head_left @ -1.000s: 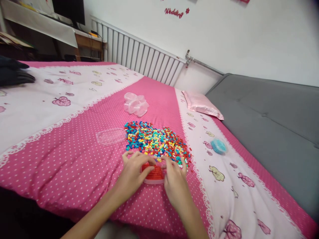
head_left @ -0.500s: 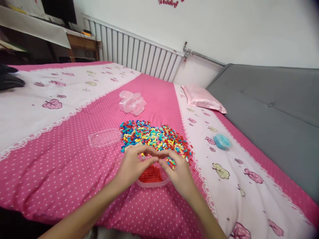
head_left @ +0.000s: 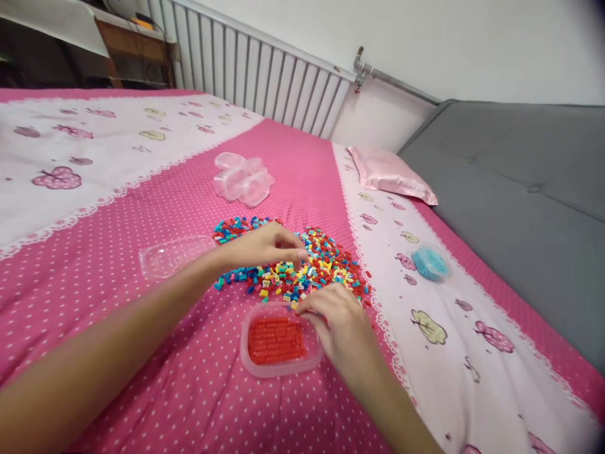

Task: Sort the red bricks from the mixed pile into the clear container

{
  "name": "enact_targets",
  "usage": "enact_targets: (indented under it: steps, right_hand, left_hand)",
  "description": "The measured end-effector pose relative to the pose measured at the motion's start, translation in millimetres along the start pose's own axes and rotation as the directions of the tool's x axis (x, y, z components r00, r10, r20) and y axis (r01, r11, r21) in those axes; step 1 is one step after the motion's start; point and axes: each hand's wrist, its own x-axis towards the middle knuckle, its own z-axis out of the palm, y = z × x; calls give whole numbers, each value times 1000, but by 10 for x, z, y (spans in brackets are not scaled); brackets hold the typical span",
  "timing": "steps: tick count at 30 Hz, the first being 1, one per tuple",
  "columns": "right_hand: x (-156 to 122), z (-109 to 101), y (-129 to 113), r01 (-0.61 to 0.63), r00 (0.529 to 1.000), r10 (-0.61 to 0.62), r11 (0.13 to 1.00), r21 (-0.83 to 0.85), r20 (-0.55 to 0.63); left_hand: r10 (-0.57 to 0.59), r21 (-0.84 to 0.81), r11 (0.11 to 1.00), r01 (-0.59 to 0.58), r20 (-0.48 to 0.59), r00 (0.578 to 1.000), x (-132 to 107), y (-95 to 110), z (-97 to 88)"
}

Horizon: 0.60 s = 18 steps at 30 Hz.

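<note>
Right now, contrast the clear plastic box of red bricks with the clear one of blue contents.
The red-filled box lies on pink dotted fabric, the blue-filled box on white printed fabric. The right hand is by the red-filled box, away from the blue-filled box. Both are see-through plastic.

Bedspread (head_left: 85,265): pink with white dots, flanked by pale tree-printed bands
Headboard (head_left: 510,157): grey, padded, right
Pillow (head_left: 391,171): shiny pink, lying near the headboard
Radiator (head_left: 262,69): white, slatted, against the wall (head_left: 463,44)
Pipe (head_left: 401,86): grey, running between radiator and headboard
Desk (head_left: 125,39): wooden, at upper left
</note>
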Motion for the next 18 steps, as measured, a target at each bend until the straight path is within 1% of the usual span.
enact_targets:
  steps: [1, 3, 5, 7, 10, 13, 15, 18]
  right_hand:
    - [3, 21, 4, 21, 1000, -20, 999, -47, 10]
    - [-7, 54, 27, 57, 998, -58, 992, -110, 0]
    - [-31, 63, 65, 69, 997, -70, 992, -105, -10]
    - [-55, 51, 100, 67, 998, -67, 995, -71, -5]
    - [-76, 27, 111, 58, 998, -58, 996, -69, 9]
    - [-81, 33, 72, 49, 999, -46, 990, -132, 26]
    - [-80, 53, 36, 49, 998, -40, 981, -189, 50]
    - [-73, 88, -8, 54, 995, -29, 962, -268, 96]
  left_hand:
    - [11, -36, 999, -9, 61, 998, 48, -80, 37]
    - [27, -98, 995, -16, 112, 993, 69, -217, 165]
    - [28, -148, 989, -11, 115, 993, 23, -307, 288]
    - [14, -197, 980, 8, 110, 994, -40, -348, 346]
    - [0, -275, 961, 34, 122, 993, -102, -355, 308]
    - [-16, -296, 953, 63, 158, 987, -130, -347, 226]
    - [-41, -287, 952, 103, 214, 976, -150, -346, 190]
    - [-66, -283, 945, 165, 329, 942, -186, -356, 169]
